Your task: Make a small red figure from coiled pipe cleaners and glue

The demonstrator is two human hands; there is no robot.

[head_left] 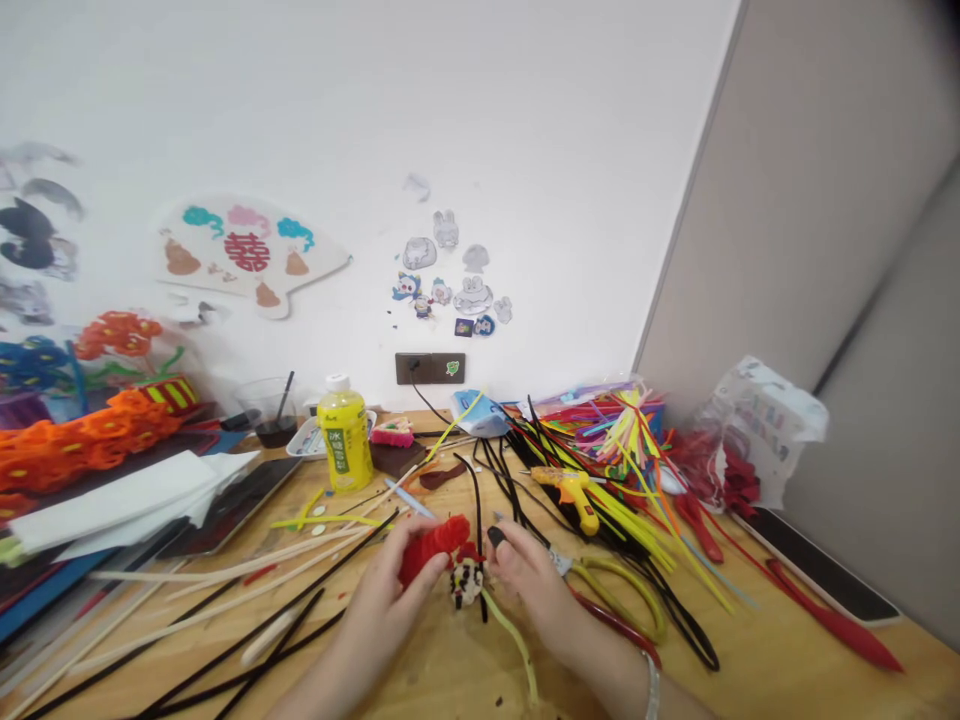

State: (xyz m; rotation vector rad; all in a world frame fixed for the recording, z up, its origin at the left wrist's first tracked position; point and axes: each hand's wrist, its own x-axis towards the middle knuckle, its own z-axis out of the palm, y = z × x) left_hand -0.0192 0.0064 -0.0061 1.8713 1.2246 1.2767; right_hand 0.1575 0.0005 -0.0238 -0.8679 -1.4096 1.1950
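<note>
My left hand [394, 575] is closed around a red fuzzy pipe-cleaner piece [439, 545]. Just below it, between my hands, is a small white figure [466, 582] with black and red markings; its exact hold is hard to make out. The fingers of my right hand [529, 565] are pinched beside the figure, with a small black piece [496, 537] at their tips. A thin black pipe cleaner [479, 500] runs upright between the hands. From below the figure, a pale yellow-green stem [517, 640] trails toward the table's front.
Black and cream pipe cleaners [300, 590] lie across the left. A yellow bottle [345, 440] stands behind, near a cup of dark liquid [276, 415]. On the right are a yellow glue gun [574, 492], scissors with olive handles [637, 595] and bundled coloured pipe cleaners [622, 420].
</note>
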